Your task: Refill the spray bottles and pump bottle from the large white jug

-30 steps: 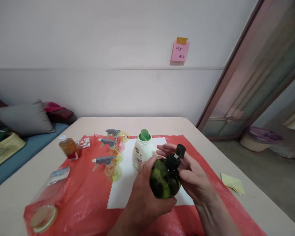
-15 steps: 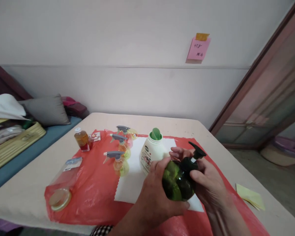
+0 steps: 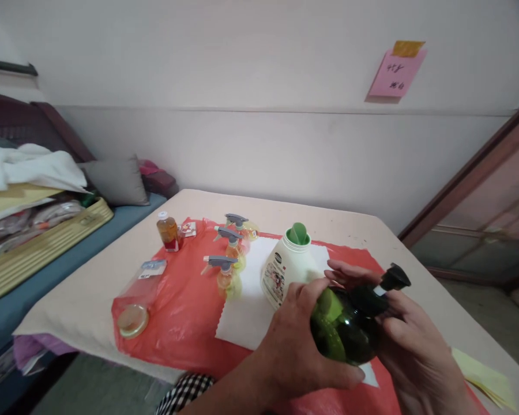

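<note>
Tilted to the right, a dark green pump bottle (image 3: pixel 345 327) is held between my two hands near the front of the table. My left hand (image 3: pixel 300 340) wraps round its rounded body from the left. On the other side, my right hand (image 3: pixel 415 340) grips the bottle near its black collar, its thumb below the black pump head (image 3: pixel 393 279). Just behind stands a white jug (image 3: pixel 285 268) with a green spout (image 3: pixel 299 233) in its open neck. The palm side of my right hand is partly hidden by the bottle.
Several small spray bottles (image 3: pixel 225 276) lie left of the jug on red plastic sheeting (image 3: pixel 173 311) and white paper (image 3: pixel 237 317). Farther left are an amber bottle (image 3: pixel 168 233) and a clear jar (image 3: pixel 134 320). Yellow paper (image 3: pixel 484 377) lies at the right edge.
The view has turned left, so everything sits farther right in the picture. The pump bottle leans more to the right, and its pump head has turned. Both hands still hold it.
</note>
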Tool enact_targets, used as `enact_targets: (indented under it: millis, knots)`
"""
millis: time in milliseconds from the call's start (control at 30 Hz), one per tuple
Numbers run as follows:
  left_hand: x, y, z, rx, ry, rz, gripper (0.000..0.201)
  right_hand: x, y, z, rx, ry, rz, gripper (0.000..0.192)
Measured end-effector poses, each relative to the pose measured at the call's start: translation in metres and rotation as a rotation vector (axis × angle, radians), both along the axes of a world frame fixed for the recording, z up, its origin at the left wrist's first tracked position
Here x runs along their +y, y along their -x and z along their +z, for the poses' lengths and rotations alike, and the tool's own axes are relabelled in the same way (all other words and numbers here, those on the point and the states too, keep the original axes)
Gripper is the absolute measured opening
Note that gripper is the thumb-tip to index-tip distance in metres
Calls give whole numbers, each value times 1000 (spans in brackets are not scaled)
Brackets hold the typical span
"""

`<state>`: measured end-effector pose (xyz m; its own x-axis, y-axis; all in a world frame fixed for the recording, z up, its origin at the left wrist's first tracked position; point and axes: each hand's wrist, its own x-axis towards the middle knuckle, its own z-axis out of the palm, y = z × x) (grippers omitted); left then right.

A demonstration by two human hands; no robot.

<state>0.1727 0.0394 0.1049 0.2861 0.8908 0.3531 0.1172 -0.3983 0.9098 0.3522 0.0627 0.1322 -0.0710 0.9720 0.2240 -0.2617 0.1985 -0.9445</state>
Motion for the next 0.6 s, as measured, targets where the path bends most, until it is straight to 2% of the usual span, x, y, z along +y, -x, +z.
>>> enact_targets:
  millis: [133, 300, 367, 500, 600]
  knots:
    - [-1, -6, -2, 61, -28, 48, 106, -4, 6, 2, -20, -25, -118, 36]
    - [-3, -12, -5, 89, -135, 173, 108, -10, 20, 2, -27, 5, -283, 39]
    - [-2, -8, -2, 91, -131, 159, 108, -10, 19, 2, -17, 16, -263, 41]
    - [1, 4, 6, 57, 1, 44, 108, -9, 9, 3, -9, 55, -111, 45]
    - [0, 6, 7, 44, 7, 26, 108, -11, 13, 4, -14, 56, -190, 38]
